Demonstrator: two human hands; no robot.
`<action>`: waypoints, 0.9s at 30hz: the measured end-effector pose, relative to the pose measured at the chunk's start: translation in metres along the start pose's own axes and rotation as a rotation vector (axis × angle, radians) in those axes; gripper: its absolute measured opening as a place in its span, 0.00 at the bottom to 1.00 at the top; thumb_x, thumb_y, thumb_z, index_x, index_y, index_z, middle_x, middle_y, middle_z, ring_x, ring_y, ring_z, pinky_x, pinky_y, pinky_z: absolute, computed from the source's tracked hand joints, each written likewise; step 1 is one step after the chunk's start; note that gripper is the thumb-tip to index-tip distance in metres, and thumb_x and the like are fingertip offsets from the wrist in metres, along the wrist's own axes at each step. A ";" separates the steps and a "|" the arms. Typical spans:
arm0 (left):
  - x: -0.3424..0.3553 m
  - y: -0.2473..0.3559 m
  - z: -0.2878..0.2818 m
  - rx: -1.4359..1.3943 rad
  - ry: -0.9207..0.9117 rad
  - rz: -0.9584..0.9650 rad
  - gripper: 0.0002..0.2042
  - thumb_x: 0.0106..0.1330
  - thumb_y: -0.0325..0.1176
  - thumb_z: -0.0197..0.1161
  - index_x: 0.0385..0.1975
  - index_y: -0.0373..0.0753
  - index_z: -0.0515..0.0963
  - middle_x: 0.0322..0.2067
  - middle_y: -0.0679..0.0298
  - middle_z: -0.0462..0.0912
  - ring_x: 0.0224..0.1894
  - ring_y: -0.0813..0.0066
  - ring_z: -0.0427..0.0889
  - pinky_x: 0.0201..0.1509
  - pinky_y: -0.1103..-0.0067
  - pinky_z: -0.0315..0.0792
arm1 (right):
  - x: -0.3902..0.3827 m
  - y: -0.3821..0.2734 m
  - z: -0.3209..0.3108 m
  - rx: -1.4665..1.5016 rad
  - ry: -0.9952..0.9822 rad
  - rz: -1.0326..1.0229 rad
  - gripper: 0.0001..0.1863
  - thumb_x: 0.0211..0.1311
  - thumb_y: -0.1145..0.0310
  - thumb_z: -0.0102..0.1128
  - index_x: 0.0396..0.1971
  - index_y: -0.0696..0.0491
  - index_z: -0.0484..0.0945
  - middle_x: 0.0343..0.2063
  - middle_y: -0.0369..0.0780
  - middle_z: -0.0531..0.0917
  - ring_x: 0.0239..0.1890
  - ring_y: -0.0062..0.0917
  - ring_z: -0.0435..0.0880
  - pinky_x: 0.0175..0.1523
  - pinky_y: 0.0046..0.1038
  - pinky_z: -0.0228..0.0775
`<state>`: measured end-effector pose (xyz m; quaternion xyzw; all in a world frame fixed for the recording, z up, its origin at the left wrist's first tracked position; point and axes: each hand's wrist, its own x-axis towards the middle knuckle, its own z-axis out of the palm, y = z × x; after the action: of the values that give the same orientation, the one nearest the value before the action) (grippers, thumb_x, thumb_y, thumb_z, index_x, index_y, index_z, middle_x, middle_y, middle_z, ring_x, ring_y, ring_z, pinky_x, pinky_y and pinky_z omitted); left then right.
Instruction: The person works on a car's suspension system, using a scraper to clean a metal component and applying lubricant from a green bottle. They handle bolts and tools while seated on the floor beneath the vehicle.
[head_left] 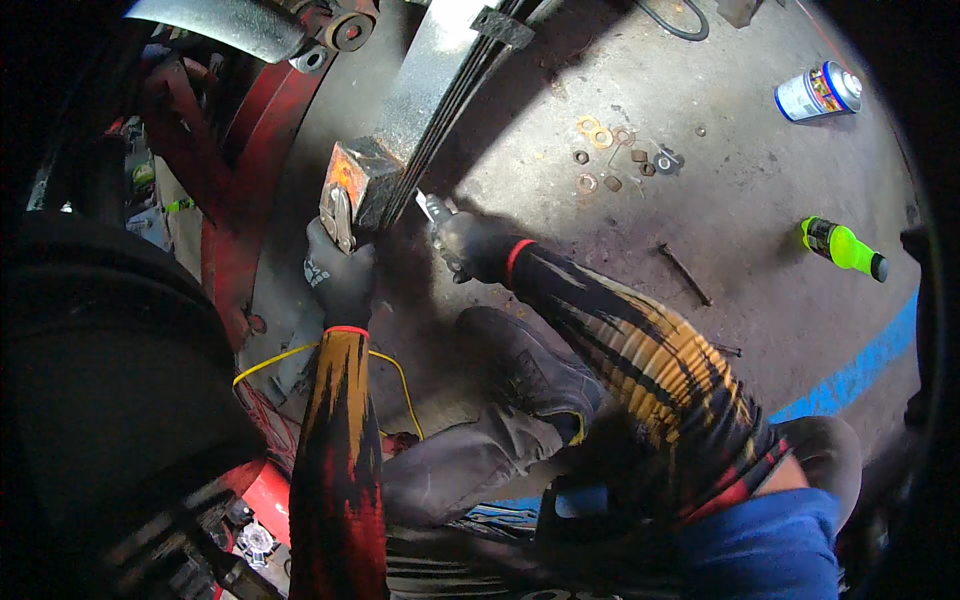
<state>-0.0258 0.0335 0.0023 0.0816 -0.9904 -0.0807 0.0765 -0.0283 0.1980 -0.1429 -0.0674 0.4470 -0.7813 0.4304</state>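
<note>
My gloved left hand (338, 275) grips the metal locking pliers (339, 215), which lie against a rusty, orange-marked steel block (361, 172) beside a stack of long dark leaf-spring plates (444, 118). My gloved right hand (466, 245) is closed on a small tool with a pale grey end (428, 208), just right of the stack's lower end; its exact kind is hard to make out. The underside of both grips is hidden.
Red steel framework (243, 200) stands at left, near a dark tire (120, 380). Washers and nuts (615, 160), a long bolt (683, 272), a spray can (817, 93) and a green bottle (843, 247) are on the floor. A yellow cord (400, 390) crosses by my leg.
</note>
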 end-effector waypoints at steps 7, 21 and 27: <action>0.001 0.000 0.003 0.005 0.000 -0.005 0.25 0.46 0.27 0.70 0.47 0.33 0.72 0.37 0.43 0.83 0.44 0.38 0.83 0.47 0.58 0.76 | -0.003 -0.008 -0.006 -0.616 0.123 -0.196 0.24 0.74 0.51 0.50 0.36 0.61 0.78 0.24 0.47 0.82 0.26 0.36 0.81 0.37 0.40 0.74; 0.000 0.003 0.001 0.013 0.012 0.030 0.24 0.46 0.26 0.70 0.46 0.33 0.72 0.37 0.44 0.83 0.44 0.39 0.83 0.47 0.59 0.76 | 0.047 0.038 0.031 -0.376 0.456 -0.268 0.15 0.69 0.61 0.53 0.35 0.59 0.76 0.29 0.52 0.81 0.33 0.44 0.81 0.40 0.44 0.70; 0.000 0.000 0.002 -0.015 -0.013 0.002 0.26 0.46 0.27 0.72 0.48 0.33 0.72 0.38 0.45 0.84 0.44 0.40 0.83 0.48 0.60 0.76 | 0.084 0.039 0.076 -0.447 0.646 -0.153 0.09 0.60 0.69 0.56 0.34 0.59 0.76 0.34 0.56 0.82 0.41 0.54 0.81 0.43 0.50 0.71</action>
<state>-0.0265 0.0337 -0.0001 0.0792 -0.9904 -0.0888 0.0708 -0.0193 0.0788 -0.1503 0.0570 0.7120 -0.6755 0.1831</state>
